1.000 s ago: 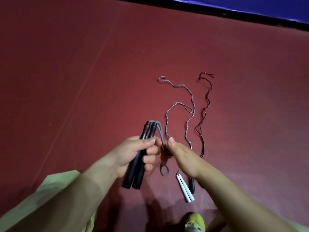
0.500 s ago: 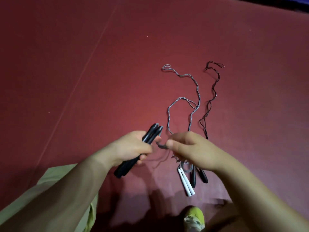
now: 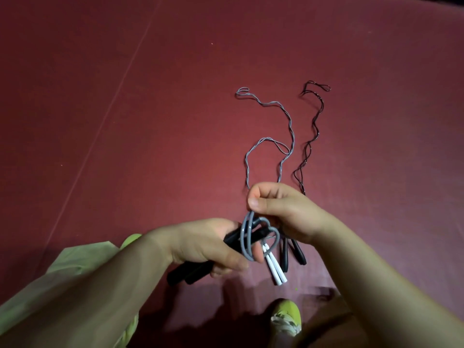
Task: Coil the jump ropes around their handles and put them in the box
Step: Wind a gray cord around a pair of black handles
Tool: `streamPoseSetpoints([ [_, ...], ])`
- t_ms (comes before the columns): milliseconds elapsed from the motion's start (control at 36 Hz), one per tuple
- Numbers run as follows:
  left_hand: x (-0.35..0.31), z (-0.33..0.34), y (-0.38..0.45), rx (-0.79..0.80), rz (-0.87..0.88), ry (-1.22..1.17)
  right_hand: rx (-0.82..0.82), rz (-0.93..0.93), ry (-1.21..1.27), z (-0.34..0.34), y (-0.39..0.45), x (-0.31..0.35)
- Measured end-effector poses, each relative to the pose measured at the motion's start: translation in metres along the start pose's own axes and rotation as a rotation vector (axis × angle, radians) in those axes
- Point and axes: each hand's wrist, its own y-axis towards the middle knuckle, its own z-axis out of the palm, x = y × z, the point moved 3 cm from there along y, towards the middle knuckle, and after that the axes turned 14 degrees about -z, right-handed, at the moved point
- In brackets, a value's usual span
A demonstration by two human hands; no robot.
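Note:
My left hand point(image 3: 208, 247) grips a pair of black handles point(image 3: 189, 273) held side by side, tips pointing right. A grey rope point(image 3: 247, 237) loops around their upper ends in a couple of turns. My right hand point(image 3: 281, 209) pinches that grey rope between thumb and fingers just above the handles. The rest of the grey rope point(image 3: 266, 140) trails away across the red floor in a wavy doubled line. Under my hands lie a pair of white handles point(image 3: 276, 271) and another pair of black handles point(image 3: 292, 253), whose dark rope point(image 3: 313, 126) runs off beside the grey one. No box is in view.
The floor is a red mat point(image 3: 125, 121) with a seam running diagonally on the left. A yellow-green shoe point(image 3: 287, 318) shows at the bottom edge, and light green clothing point(image 3: 75, 267) at the lower left.
My right hand has risen and carried the grey rope around the black handles, adding loops. My left hand has turned the handles flatter and moved right, over the white handles.

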Motion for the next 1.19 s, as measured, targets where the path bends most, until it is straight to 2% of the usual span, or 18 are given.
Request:
streamPoseSetpoints([
  [111,0.001,-0.009,-0.005,0.169,0.119,-0.269,-0.060,-0.050,0.122,0.000,0.003,0.003],
  [194,0.000,-0.016,-0.008,0.213,0.178,-0.348,-0.024,-0.132,0.074,0.001,0.004,0.010],
  [389,0.001,-0.018,-0.008,0.167,0.177,-0.351,0.032,-0.141,-0.277,-0.002,-0.002,0.011],
  [583,-0.004,-0.019,-0.010,0.151,0.183,-0.379,0.074,-0.121,-0.465,0.005,-0.004,0.013],
  [639,-0.005,-0.021,-0.010,0.106,0.176,-0.406,0.056,-0.157,-0.526,0.005,-0.002,0.014],
  [889,-0.008,-0.024,-0.007,-0.161,0.078,-0.518,-0.230,-0.153,-0.684,-0.006,0.002,0.003],
  [1056,-0.007,-0.025,-0.006,-0.357,0.044,-0.407,-0.309,-0.093,-0.938,-0.004,0.001,-0.002],
  [1194,-0.001,-0.022,-0.001,-0.462,-0.095,-0.339,-0.331,-0.016,-1.156,-0.002,-0.001,-0.005],
])
